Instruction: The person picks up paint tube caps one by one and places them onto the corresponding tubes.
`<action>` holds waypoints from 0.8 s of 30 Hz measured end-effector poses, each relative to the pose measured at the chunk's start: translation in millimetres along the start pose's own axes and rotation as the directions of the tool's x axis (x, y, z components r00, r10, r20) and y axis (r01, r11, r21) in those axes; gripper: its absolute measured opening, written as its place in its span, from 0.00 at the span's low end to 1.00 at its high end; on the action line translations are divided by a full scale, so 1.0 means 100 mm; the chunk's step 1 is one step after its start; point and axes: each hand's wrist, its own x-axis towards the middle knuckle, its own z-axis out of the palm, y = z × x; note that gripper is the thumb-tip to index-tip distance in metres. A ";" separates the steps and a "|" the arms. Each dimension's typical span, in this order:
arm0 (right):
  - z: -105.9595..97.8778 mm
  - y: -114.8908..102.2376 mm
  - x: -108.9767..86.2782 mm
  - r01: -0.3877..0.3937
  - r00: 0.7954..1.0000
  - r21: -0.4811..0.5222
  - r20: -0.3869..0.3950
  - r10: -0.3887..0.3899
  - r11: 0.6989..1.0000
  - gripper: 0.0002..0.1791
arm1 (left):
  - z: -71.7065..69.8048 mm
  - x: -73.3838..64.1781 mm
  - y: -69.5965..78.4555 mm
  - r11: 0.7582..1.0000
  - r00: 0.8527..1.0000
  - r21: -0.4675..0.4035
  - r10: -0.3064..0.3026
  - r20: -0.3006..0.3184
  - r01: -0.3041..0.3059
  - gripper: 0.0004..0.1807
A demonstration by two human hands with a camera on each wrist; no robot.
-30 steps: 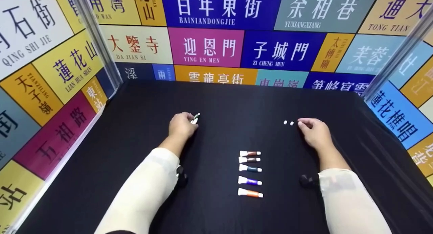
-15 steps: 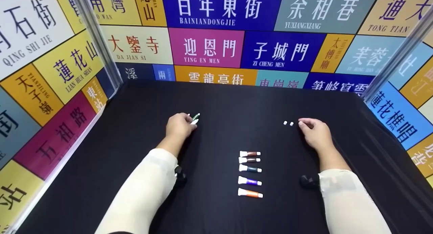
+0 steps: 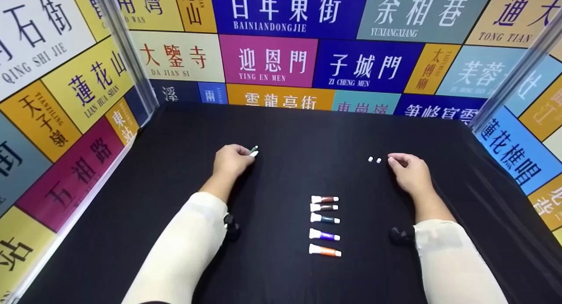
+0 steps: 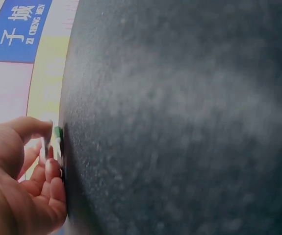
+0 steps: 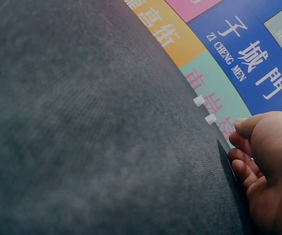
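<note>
My left hand pinches a small paint tube between thumb and fingertips; its white end shows, the rest is mostly hidden by the hand. Right behind it is a green tube, whose green part also appears past the fingers in the left wrist view. On the right side, my right hand has its thumb and index fingertips together, with a small white bit like a cap at their tips. Just left of them, two small white caps lie on the black cloth.
Several paint tubes lie in a column at the near middle: red-brown, dark brown, dark teal, purple and orange. Walls with street-name panels border the cloth-covered table.
My left hand shifts slightly left and away from the body, the white tube end moving up close to the green tube. The right hand stays in place; the caps and the column of tubes are unchanged.
</note>
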 end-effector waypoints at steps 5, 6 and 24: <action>-0.04 -0.04 -0.02 -0.029 0.999 0.026 -0.030 0.030 0.999 0.19 | 0.01 -0.01 0.05 0.998 1.000 -0.067 0.020 -0.010 -0.021 0.08; -0.05 -0.06 -0.03 -0.038 0.998 0.044 -0.042 0.040 0.998 0.19 | 0.01 -0.02 0.07 0.996 1.000 -0.084 0.028 -0.009 -0.029 0.08; -0.32 -0.79 -0.08 -0.028 0.986 0.410 -0.136 0.092 0.912 0.22 | 0.15 -0.30 0.55 0.939 0.990 -0.313 0.140 -0.029 -0.142 0.08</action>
